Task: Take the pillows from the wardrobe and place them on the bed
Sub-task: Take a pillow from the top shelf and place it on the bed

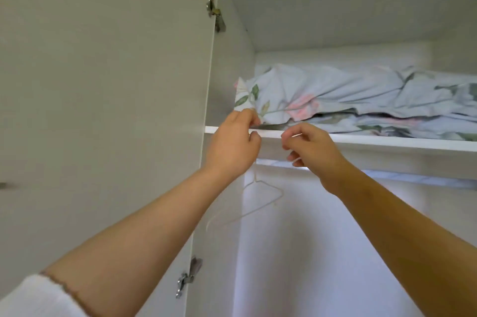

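Observation:
Pale blue pillows (335, 94) with a pink and green flower print lie stacked on the wardrobe's top shelf (387, 141), stretching out of view to the right. My left hand (232, 143) is raised to the shelf edge, and its fingertips pinch the near left corner of the pillow. My right hand (312, 151) hovers just below the shelf edge with curled, parted fingers and holds nothing. The bed is not in view.
The open wardrobe door (103, 84) stands at the left with two metal hinges (215, 13). Under the shelf runs a hanging rail (413, 177) with a thin white hanger (258, 203). The wardrobe's white back panel fills the space below.

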Demonstrator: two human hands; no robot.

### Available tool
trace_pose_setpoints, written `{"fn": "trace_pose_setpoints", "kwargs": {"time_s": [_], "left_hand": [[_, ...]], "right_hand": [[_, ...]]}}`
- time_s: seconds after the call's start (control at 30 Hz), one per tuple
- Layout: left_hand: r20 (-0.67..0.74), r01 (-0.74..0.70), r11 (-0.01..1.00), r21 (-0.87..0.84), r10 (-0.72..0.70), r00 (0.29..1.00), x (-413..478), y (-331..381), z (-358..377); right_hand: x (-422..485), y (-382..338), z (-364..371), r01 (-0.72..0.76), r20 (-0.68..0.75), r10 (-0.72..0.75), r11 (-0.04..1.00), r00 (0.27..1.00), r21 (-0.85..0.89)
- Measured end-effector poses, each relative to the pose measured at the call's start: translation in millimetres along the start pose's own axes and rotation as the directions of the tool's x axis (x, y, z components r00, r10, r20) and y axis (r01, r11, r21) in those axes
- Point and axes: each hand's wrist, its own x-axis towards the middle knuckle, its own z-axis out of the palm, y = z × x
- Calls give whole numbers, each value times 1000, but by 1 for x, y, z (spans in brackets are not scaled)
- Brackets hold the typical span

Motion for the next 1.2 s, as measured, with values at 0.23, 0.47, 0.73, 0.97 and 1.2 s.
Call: {"fn": "trace_pose_setpoints", "kwargs": {"time_s": [0.23, 0.47, 0.73, 0.97, 1.2], "left_hand": [[77, -205, 974, 92, 198, 977, 57, 37, 74], [-16, -491, 844, 218, 506, 863, 117, 49, 114], [23, -441, 843, 307, 457, 889, 180, 44, 155], [-5, -382, 837, 391, 417, 909, 207, 36, 180], [15, -350, 781, 517, 400, 916, 204, 51, 190]], "right_hand": [[29, 21, -87, 61, -136, -110, 945, 985, -321], [71, 42, -139, 86, -152, -244, 749, 958, -657], [133, 66, -157, -108, -444, -401, 633, 801, -767], [139, 88, -158, -135, -442, -491, 541, 750, -830], [140, 89, -159, -124, -395, -473, 507, 787, -853]]}}
